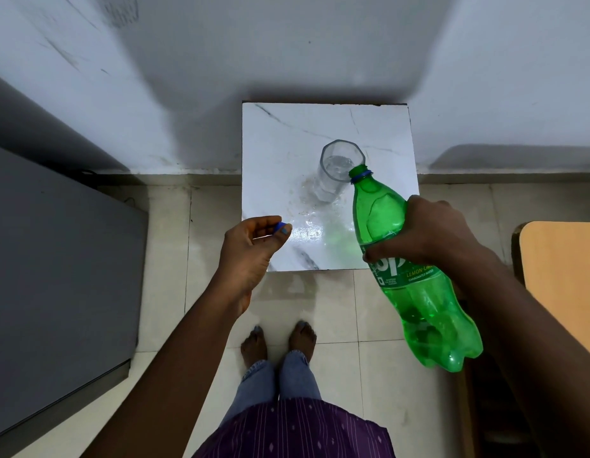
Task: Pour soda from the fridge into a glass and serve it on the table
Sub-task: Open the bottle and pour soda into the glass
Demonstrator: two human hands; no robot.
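Observation:
A green plastic soda bottle [406, 259] is tilted with its uncapped mouth at the rim of a clear glass [336, 170]. My right hand [429, 236] grips the bottle around its upper middle. The glass stands upright on a small white marble-patterned table [274, 166] and holds some clear liquid. My left hand [254, 246] hovers over the table's front left corner, pinching the blue bottle cap [280, 227] between thumb and fingers.
A grey fridge [55, 252] stands at the left. A light wooden tabletop [564, 279] shows at the right edge. The white wall runs behind the small table. My bare feet [277, 342] stand on beige floor tiles just before it.

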